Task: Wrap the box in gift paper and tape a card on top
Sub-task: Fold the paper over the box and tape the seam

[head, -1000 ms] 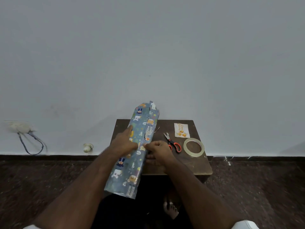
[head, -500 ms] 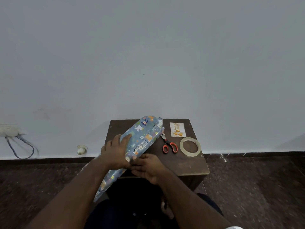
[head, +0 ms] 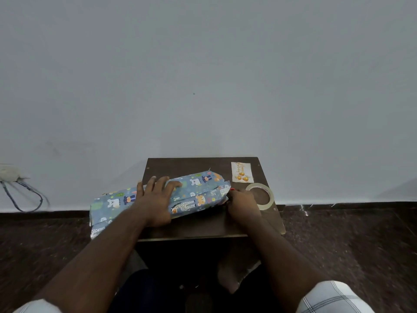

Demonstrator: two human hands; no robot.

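The long box in blue animal-print gift paper (head: 198, 197) lies sideways across the small dark wooden table (head: 180, 166). Its left end overhangs the table's left edge. My left hand (head: 158, 199) lies flat on top of it, fingers spread and pressing down. My right hand (head: 243, 204) is curled at the package's right end, where a sliver of the red scissors handle (head: 232, 189) shows at its fingertips. What the fingers hold is hidden. The card (head: 242, 172) with orange print lies at the back right corner. The clear tape roll (head: 267, 206) sits just right of my right hand.
A grey wall stands directly behind the table. A socket (head: 9, 175) with a hanging cable (head: 24, 202) is on the wall at far left. Dark stone floor surrounds the table, and my foot (head: 232, 276) is under its front edge.
The package has swung from pointing away from me to lying sideways across the table. My left hand went on top of it. My right hand moved right, over the scissors.
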